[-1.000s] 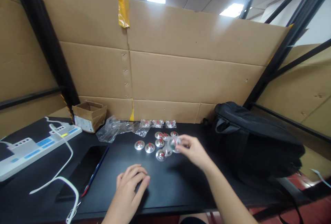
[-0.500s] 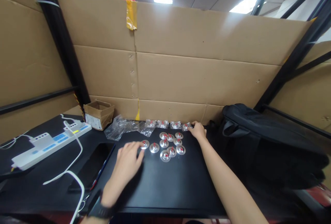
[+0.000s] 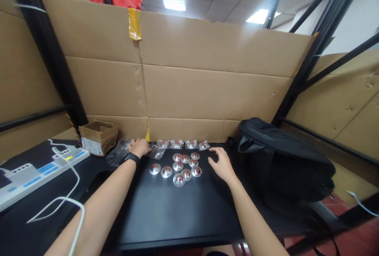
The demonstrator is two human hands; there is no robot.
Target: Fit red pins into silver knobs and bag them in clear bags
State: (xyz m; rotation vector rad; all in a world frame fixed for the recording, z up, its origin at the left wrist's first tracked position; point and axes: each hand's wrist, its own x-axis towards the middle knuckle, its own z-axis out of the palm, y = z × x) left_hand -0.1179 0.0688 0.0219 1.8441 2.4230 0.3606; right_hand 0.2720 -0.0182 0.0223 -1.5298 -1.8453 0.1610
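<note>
My left hand (image 3: pixel 139 146) is over the crumpled clear plastic bags (image 3: pixel 117 154) at the back of the table, its fingers bent but apart, with the thumb to the right. Whether it grips any plastic is hard to see. Several silver finger cymbals (image 3: pixel 178 165), domed discs with red loops, lie loose in a cluster mid-table. Behind them stands a row of similar cymbals in clear wrappers (image 3: pixel 177 144). To the right of the cluster, my right hand (image 3: pixel 221 164) hovers open, thumb and fingers apart, near the end wrapped cymbal (image 3: pixel 204 145).
A small cardboard box (image 3: pixel 100 137) stands at the back left, beside a white power strip (image 3: pixel 44 173) with a white cable (image 3: pixel 78 208). A black bag (image 3: pixel 284 161) occupies the right side. Cardboard walls (image 3: pixel 189 94) and black metal posts (image 3: pixel 47 47) enclose the table.
My left hand has moved from the leftmost loose cymbal back to the plastic bags. My right hand has drawn back from the end wrapped cymbal and opened. The view has turned slightly right.
</note>
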